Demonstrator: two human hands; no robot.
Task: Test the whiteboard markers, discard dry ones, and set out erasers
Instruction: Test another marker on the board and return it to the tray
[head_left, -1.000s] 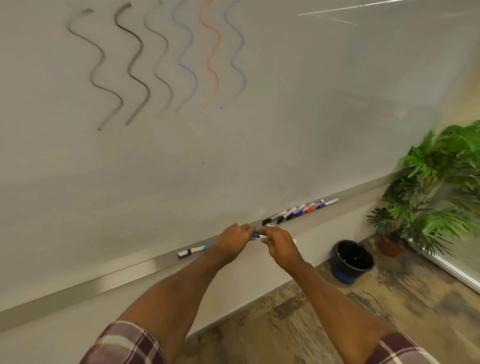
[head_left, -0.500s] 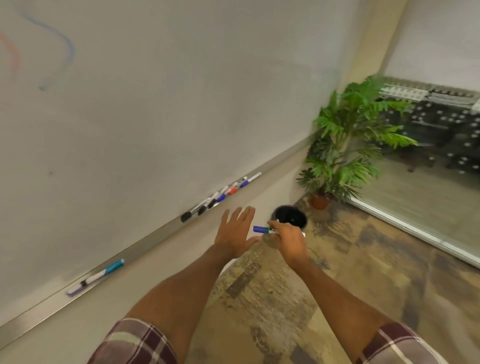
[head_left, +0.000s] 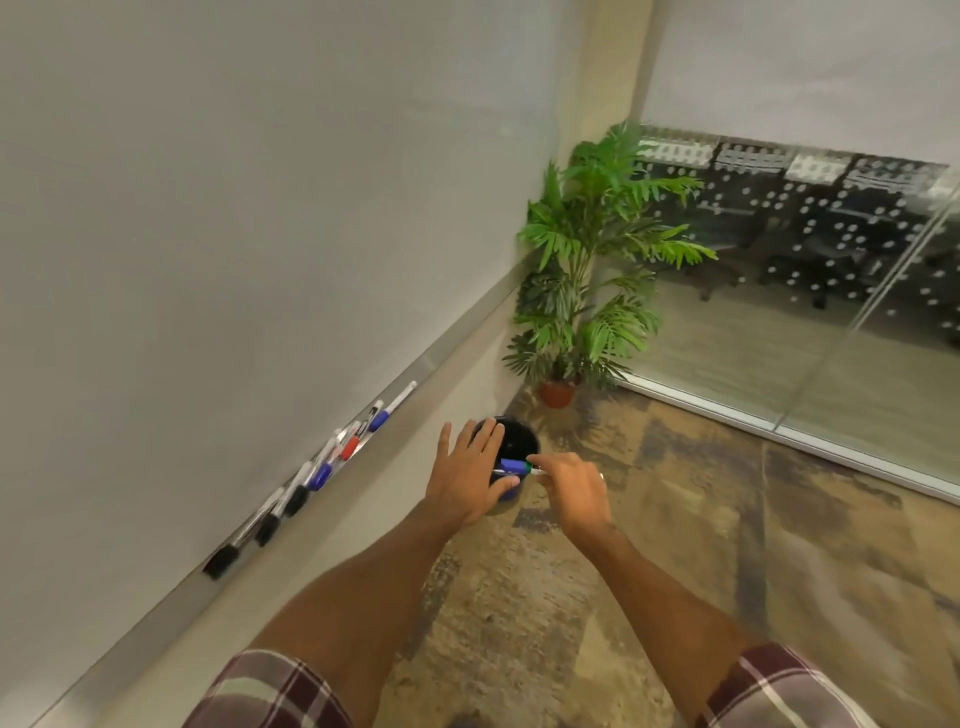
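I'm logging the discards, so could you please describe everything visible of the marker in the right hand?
The blue-capped whiteboard marker looks plastic, with a green band beside the cap. It lies roughly level, pinched by the right hand, seen over the round black bin. The spread left hand sits beside it, but contact is unclear.

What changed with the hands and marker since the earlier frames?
The left hand let go of the blue-capped marker; the right hand carried it from the tray to above the black bin, still pinching it. The row of markers on the tray stayed put.
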